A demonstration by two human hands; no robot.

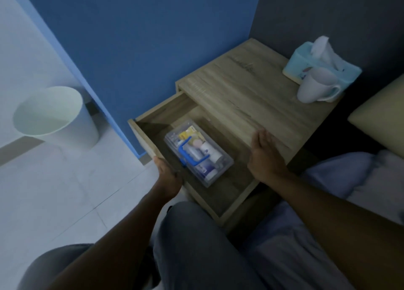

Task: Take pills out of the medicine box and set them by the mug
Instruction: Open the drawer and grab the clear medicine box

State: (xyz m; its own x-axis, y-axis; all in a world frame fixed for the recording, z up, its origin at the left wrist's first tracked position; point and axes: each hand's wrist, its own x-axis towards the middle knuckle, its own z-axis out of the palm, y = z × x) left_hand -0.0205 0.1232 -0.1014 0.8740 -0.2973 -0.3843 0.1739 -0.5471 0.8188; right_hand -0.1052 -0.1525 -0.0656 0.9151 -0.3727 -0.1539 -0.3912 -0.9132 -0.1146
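A clear plastic medicine box (197, 153) with a blue handle lies in the open drawer (153, 116) of a wooden nightstand (251, 92). Bottles and packets show through its lid. A white mug (314, 88) stands at the nightstand's far right corner. My left hand (167, 178) grips the drawer's front panel, just left of the box. My right hand (265, 156) rests flat, fingers apart, on the front edge of the nightstand top, right of the box. No loose pills are visible.
A blue tissue box (321, 62) sits behind the mug. A white waste bin (54, 116) stands on the tiled floor at left. A blue wall (142, 38) rises behind the drawer. A bed with a pillow (380, 119) is at right; my knees are below.
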